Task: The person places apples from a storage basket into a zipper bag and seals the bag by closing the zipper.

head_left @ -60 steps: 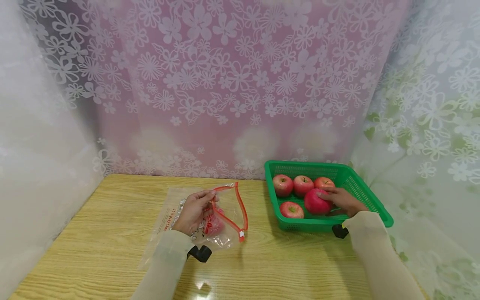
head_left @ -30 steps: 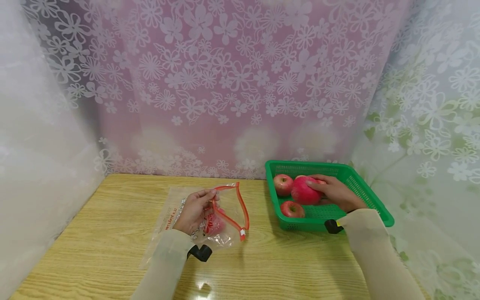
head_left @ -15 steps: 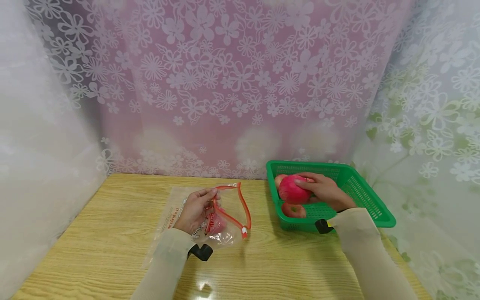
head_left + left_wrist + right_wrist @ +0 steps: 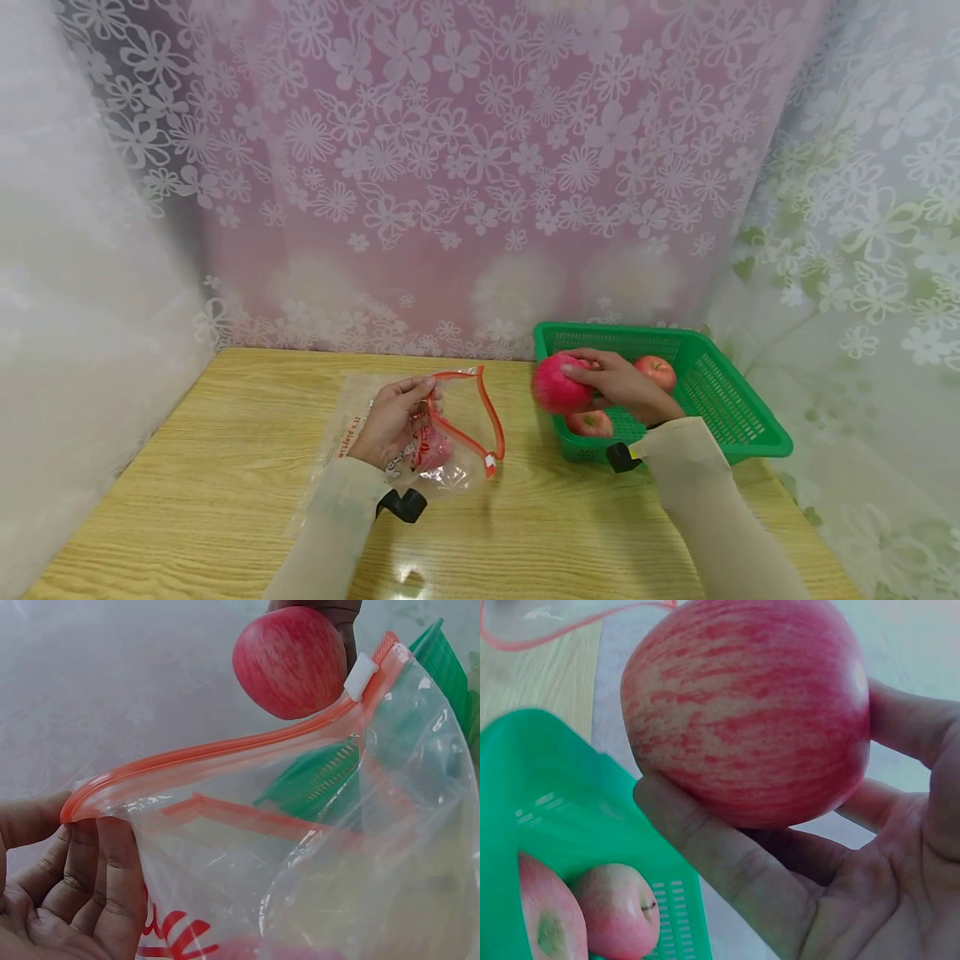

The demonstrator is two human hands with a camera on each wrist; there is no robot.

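My left hand (image 4: 392, 423) pinches the orange-red edge of a clear zip bag (image 4: 465, 408) between thumb and fingers. The bag's mouth gapes toward the right, and a white slider (image 4: 361, 677) sits on its zip. Inside the bag lies a pinkish-red round thing (image 4: 433, 450), partly covered by red print. My right hand (image 4: 626, 385) grips a red apple (image 4: 558, 384) above the left rim of the green basket (image 4: 750, 404). In the right wrist view, fingers curl under and around the held apple (image 4: 750, 712).
Other apples stay in the basket, among them one at the front (image 4: 591, 423) and one toward the back (image 4: 656, 372). Bag and basket rest on a wood-grain table (image 4: 525, 533). Floral curtains (image 4: 465, 167) enclose the table behind and at both sides.
My right hand has lifted the apple from among the others and carried it left to the basket's left rim. The left hand keeps its hold on the bag, nearly still.
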